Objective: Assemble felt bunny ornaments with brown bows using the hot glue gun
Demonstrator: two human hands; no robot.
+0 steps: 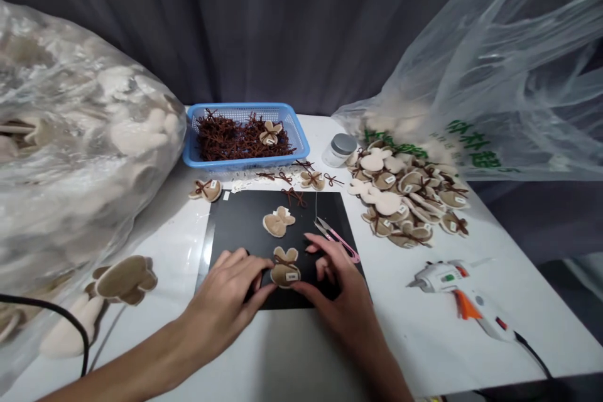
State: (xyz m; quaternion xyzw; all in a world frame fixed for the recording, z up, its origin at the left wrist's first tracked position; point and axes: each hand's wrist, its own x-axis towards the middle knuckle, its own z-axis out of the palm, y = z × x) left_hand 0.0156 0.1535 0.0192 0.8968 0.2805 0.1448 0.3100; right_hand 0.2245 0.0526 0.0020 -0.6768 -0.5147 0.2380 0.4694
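A tan, plush rabbit-shaped patch (pixel 281 273) with a brown bow and a small white label lies on the black mat (pixel 235 213). My left hand (pixel 230 292) has its thumb and index finger against the patch's left edge, steadying it. At the patch's lower right rests the thumb of my right hand (pixel 342 282); its index finger is stretched out and apart from the patch. A second rabbit patch (pixel 277 222), showing no bow, lies tilted farther up the mat. Pink-handled scissors (pixel 338 240) lie beside my right fingertips.
Behind the mat stands a blue basket (pixel 245 163) of brown bows. A grey-lidded jar (pixel 340 149) and a pile of rabbit patches (pixel 407 195) are to the right, with a glue gun (pixel 464 295) nearer me. A bulging plastic bag (pixel 85 119) crowds the left; a black cable (pixel 51 308) crosses there.
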